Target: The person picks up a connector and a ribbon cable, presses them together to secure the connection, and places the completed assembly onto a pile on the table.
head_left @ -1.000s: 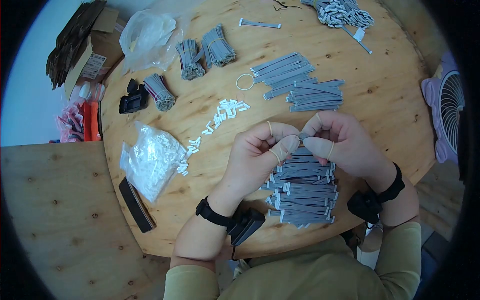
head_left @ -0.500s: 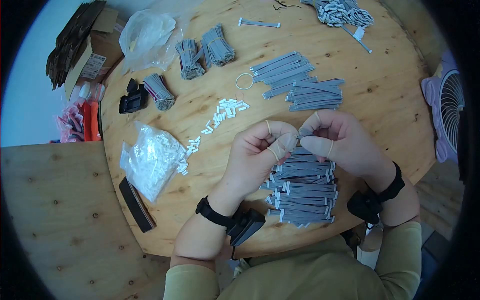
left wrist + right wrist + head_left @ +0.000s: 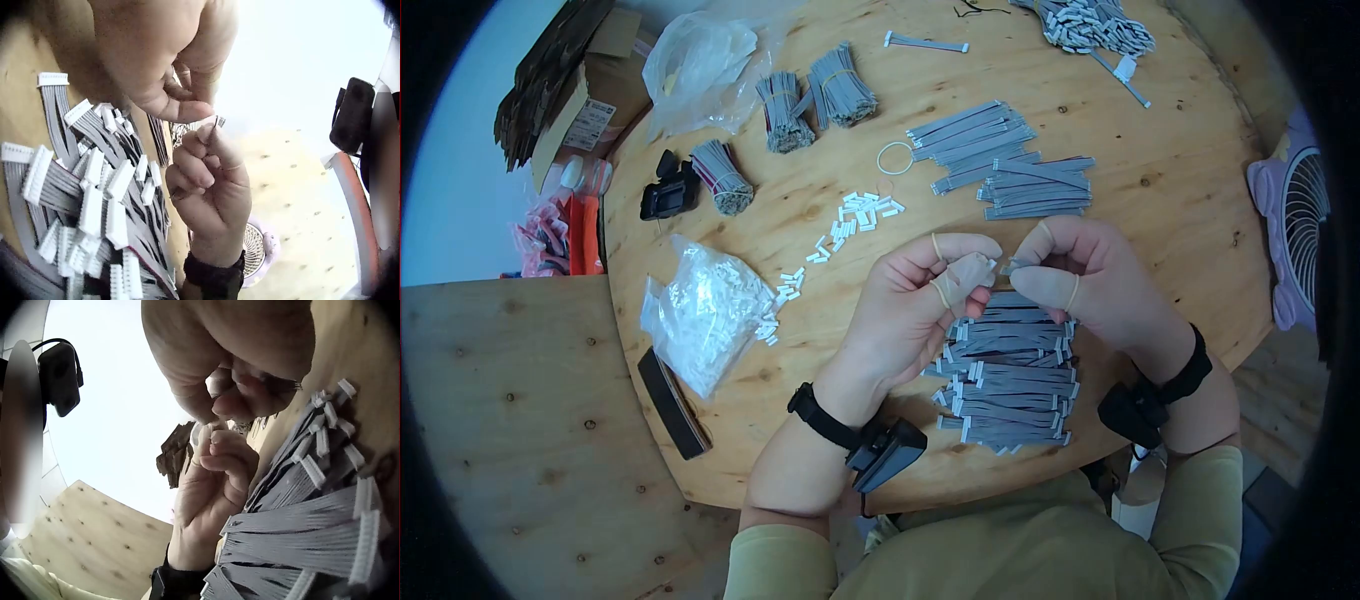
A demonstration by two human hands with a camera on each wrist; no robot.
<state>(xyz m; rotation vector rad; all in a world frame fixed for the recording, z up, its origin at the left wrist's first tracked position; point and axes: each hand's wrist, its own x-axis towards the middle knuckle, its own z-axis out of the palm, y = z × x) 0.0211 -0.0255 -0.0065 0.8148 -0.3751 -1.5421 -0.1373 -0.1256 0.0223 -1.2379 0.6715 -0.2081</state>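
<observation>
Above far edge of pile point(image 3: 1020, 383), right hand point(image 3: 1090, 272) pinches cable point(image 3: 1009, 266) near tip; left hand point(image 3: 910, 295) just beside, grip narrow, cannot tell if holding anything; cable likely light, bendy, tip fragile: best held flat behind tip

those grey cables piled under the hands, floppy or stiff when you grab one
A cable from the pile would probably flop and bend easily, being thin, flat and already curved in places. It may catch on its neighbours, since the white end plugs overlap. Rolling seems unlikely given that flat shape.
</observation>
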